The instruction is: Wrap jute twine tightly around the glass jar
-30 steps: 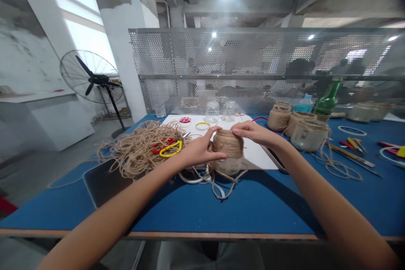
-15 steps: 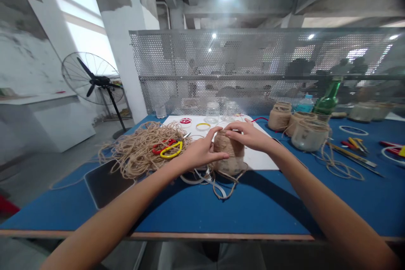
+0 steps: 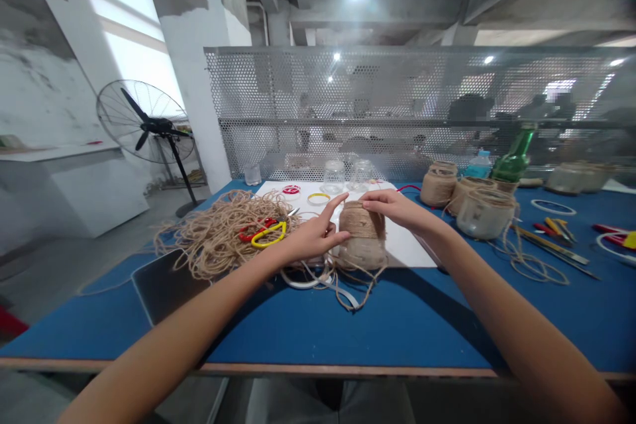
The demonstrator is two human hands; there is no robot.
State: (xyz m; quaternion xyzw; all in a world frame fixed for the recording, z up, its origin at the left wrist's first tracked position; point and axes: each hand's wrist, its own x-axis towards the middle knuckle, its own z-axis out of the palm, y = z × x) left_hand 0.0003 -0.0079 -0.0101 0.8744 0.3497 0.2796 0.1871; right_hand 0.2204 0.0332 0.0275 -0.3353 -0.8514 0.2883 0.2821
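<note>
A glass jar (image 3: 364,248) stands in front of me, its upper part wound with jute twine and its lower glass bare. Loose twine (image 3: 370,288) trails round its base. My right hand (image 3: 400,207) grips the jar's top edge, fingers bent over the twine. At the jar's left side, my left hand (image 3: 318,233) has forefinger and thumb spread apart; the thumb reaches the twine wrap, and the other fingers are curled. Close to that hand, scissors (image 3: 271,233) with red and yellow handles lie on a heap of twine (image 3: 218,228).
White paper (image 3: 407,248) lies under the jar on the blue table (image 3: 422,338). Glass jars (image 3: 334,175) stand behind. Twine-wrapped jars (image 3: 440,184), a green bottle (image 3: 517,156) and tools (image 3: 561,228) are to the right. A dark tablet-like slab (image 3: 169,288) lies left.
My right hand has shifted back to the jar's top right. The left hand has moved slightly left, its forefinger lifting off the top, so more of the wrap shows.
</note>
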